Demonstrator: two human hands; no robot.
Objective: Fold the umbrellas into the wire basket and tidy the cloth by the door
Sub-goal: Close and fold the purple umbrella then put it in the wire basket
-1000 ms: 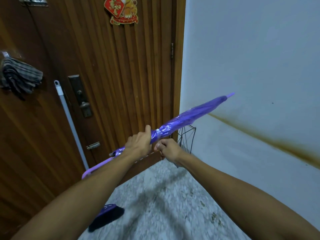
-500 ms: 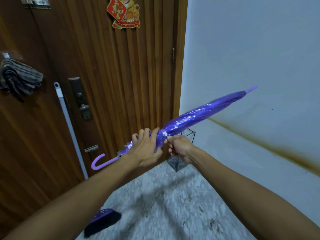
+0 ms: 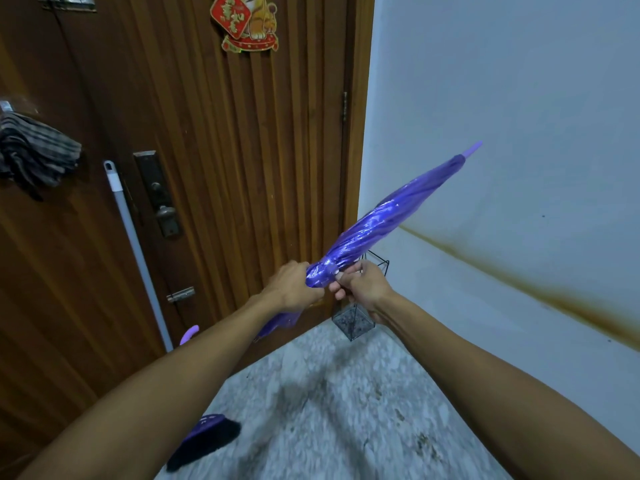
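A furled purple umbrella (image 3: 388, 216) points up and to the right, tip near the white wall, its curved handle (image 3: 188, 336) low at the left. My left hand (image 3: 294, 289) grips the gathered canopy near its lower end. My right hand (image 3: 362, 284) pinches the canopy's strap beside it. Behind my right hand, a black wire basket (image 3: 353, 322) stands in the corner by the door, partly hidden. A striped grey cloth (image 3: 33, 154) hangs on the wooden door at the far left.
A broom leans on the door, its white pole (image 3: 138, 251) by the lock (image 3: 161, 195), its purple head with dark bristles (image 3: 204, 438) on the speckled floor. A red paper ornament (image 3: 244, 22) hangs on the door. A brown stain (image 3: 519, 282) runs along the wall.
The umbrella has tilted steeper, tip rising and swinging right. My left hand closed around the gathered canopy. My right hand shifted up to the strap.
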